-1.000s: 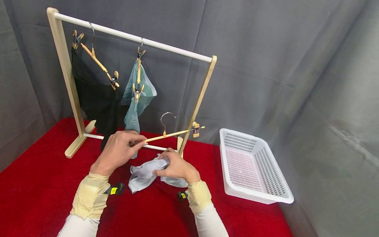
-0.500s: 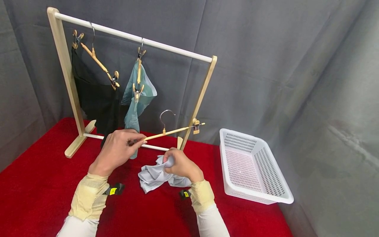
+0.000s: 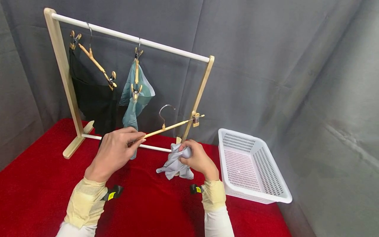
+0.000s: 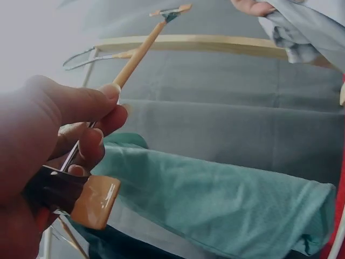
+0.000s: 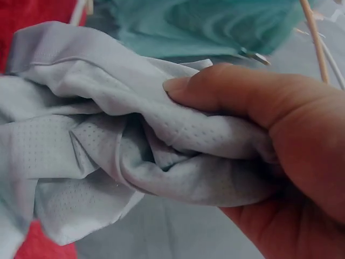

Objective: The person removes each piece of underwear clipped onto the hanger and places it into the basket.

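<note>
My left hand [image 3: 113, 151] grips one end of a wooden clip hanger [image 3: 174, 126], thumb and fingers round its bar. Close to that hand, a wooden clip [image 4: 97, 202] shows in the left wrist view; the other clip [image 3: 195, 118] sits at the free right end. The metal hook [image 3: 162, 113] points up. To the right, my right hand [image 3: 201, 159] pinches a crumpled light-grey garment [image 3: 173, 166], which dangles from its fingers. In the right wrist view the thumb presses on the perforated grey fabric [image 5: 210, 129]; the other fingers are mostly hidden. Its kind is unclear.
Behind my hands stands a rack with a white rail [image 3: 165, 49] and wooden posts [image 3: 198, 95]. A black garment [image 3: 94, 102] and a teal garment [image 3: 130, 112] hang there on clip hangers. A white perforated basket [image 3: 225, 164] stands right on the red cloth [image 3: 142, 204].
My right hand has moved right and slightly up, drawing the grey garment along into a hanging bunch. The hanger's free end has tilted a little higher; my left hand has hardly moved.
</note>
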A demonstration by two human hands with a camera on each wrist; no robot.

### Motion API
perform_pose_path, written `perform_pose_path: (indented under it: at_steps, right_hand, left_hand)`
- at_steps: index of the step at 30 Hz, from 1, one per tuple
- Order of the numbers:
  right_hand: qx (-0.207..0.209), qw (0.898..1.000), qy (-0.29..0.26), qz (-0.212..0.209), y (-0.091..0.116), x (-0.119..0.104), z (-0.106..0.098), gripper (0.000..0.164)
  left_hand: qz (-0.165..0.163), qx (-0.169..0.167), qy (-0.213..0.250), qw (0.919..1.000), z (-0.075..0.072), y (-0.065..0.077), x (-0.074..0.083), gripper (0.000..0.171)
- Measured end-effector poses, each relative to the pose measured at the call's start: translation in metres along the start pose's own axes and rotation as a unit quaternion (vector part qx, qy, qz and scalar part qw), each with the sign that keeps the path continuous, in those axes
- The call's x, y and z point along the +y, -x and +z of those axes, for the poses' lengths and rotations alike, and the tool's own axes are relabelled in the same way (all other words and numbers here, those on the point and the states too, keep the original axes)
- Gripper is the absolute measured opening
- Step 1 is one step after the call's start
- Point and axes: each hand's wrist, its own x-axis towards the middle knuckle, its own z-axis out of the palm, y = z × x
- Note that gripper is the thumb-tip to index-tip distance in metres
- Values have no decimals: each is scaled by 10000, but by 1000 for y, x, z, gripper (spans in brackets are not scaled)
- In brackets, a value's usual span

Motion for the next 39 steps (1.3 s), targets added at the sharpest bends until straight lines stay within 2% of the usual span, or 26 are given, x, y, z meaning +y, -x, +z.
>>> perform_pose_path:
  at_steps: [5, 11, 16, 20, 24, 29, 31, 33, 37, 39]
  right_hand:
    - [487, 9988, -100, 9, 7, -2, -21, 28]
    - [1049, 9943, 83, -179, 13, -1, -37, 28]
    - [1392, 9896, -7, -360, 17, -1, -50, 28]
    - [1717, 9846, -32, -318, 25, -1, -62, 27]
    - [2159, 9759, -74, -314, 35, -6, -74, 25]
    - [2824, 9584, -14, -421, 47, -23, -91, 22]
    - [3053, 9512, 92, -437, 51, -22, -99, 21]
    - [3213, 9458, 207, -413, 54, -10, -105, 23]
    - [3342, 9412, 456, -208, 69, -7, -123, 23]
    - [3397, 9386, 597, -115, 79, -12, -132, 23]
  left_hand:
    - [89, 121, -109, 9998, -5, -2, 11, 27]
    - [71, 359, -313, 9988, -13, 1, 25, 28]
    - [-160, 577, -289, 9978, -13, 1, 38, 29]
    - [-358, 642, -262, 9969, -8, -3, 48, 27]
    - [-361, 679, -227, 9968, -5, -6, 57, 27]
    - [-289, 774, -314, 9961, -8, -10, 67, 28]
    - [-260, 804, -375, 9957, -12, -13, 70, 27]
    - [-269, 828, -427, 9953, -16, -16, 74, 27]
    - [-285, 880, -477, 9946, -24, -17, 82, 27]
    - [-298, 941, -491, 9939, -28, -17, 85, 27]
